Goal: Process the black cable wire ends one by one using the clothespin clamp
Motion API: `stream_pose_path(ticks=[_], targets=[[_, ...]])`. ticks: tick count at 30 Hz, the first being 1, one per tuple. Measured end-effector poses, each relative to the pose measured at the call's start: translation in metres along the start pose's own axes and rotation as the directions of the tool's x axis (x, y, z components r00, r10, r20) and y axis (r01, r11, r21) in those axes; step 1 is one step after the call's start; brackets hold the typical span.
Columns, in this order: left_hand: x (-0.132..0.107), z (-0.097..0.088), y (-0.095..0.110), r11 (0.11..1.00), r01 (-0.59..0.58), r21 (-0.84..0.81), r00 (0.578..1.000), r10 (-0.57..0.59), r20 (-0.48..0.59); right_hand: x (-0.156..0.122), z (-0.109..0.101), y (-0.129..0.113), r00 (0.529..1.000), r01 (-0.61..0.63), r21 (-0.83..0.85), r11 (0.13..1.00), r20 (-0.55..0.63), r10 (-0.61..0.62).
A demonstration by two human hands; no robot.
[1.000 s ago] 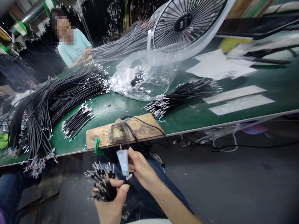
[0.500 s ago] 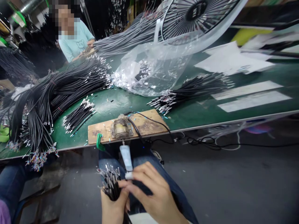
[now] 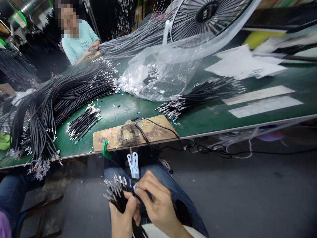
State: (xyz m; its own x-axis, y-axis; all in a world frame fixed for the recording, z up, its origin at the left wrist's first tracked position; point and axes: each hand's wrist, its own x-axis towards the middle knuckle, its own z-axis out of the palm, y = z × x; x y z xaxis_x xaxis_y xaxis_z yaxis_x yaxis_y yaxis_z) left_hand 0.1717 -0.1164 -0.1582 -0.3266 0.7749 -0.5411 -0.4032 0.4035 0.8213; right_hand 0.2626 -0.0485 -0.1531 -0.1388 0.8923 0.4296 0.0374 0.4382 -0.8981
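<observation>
Left hand [image 3: 122, 218] closed in a full grip round a bundle of short black wires [image 3: 116, 193], held over the lap, in front of the bench [image 3: 210, 119] edge and below the wooden board [image 3: 155, 130]. Right hand [image 3: 156, 205] pinches the base of a white tool [image 3: 133, 163], fingertips touching the bundle's top. The step is judged best done with the bundle held firm and its bare tips fanned apart, so that one wire can be singled out without snagging its neighbours.

Fan [image 3: 198, 19], plastic bag [image 3: 163, 62], wooden board [image 3: 109, 137]
</observation>
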Motion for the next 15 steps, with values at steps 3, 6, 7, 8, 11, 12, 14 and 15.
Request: stream_pose_path(ticks=[3,6,7,8,11,12,14,15], targets=[[0.000,0.001,0.003,1.000,0.007,-0.017,0.998,-0.005,0.068,-0.002,0.002,0.005,0.988,-0.146,0.217,0.965,0.077,0.132],[0.001,0.000,0.007,1.000,0.016,-0.016,0.994,-0.014,0.107,0.000,-0.001,0.009,0.918,-0.392,0.381,0.837,0.221,0.329],[0.001,-0.001,0.007,1.000,0.020,-0.013,0.993,-0.019,0.114,0.001,-0.002,0.009,0.888,-0.458,0.411,0.788,0.258,0.381],[0.002,-0.002,0.008,1.000,0.026,-0.008,0.992,-0.025,0.122,0.003,-0.004,0.009,0.864,-0.502,0.431,0.749,0.288,0.413],[0.003,-0.005,0.008,0.999,0.050,0.012,0.987,-0.051,0.151,0.008,-0.010,0.005,0.862,-0.496,0.406,0.768,0.339,0.378],[0.003,-0.005,0.008,0.998,0.056,0.016,0.985,-0.058,0.160,0.010,-0.012,0.004,0.872,-0.468,0.374,0.801,0.341,0.351],[0.003,-0.005,0.007,0.998,0.062,0.022,0.983,-0.065,0.175,0.011,-0.013,0.002,0.888,-0.431,0.330,0.840,0.322,0.329],[0.003,-0.005,0.006,0.998,0.062,0.026,0.982,-0.065,0.179,0.011,-0.012,0.002,0.893,-0.424,0.331,0.843,0.305,0.330]])
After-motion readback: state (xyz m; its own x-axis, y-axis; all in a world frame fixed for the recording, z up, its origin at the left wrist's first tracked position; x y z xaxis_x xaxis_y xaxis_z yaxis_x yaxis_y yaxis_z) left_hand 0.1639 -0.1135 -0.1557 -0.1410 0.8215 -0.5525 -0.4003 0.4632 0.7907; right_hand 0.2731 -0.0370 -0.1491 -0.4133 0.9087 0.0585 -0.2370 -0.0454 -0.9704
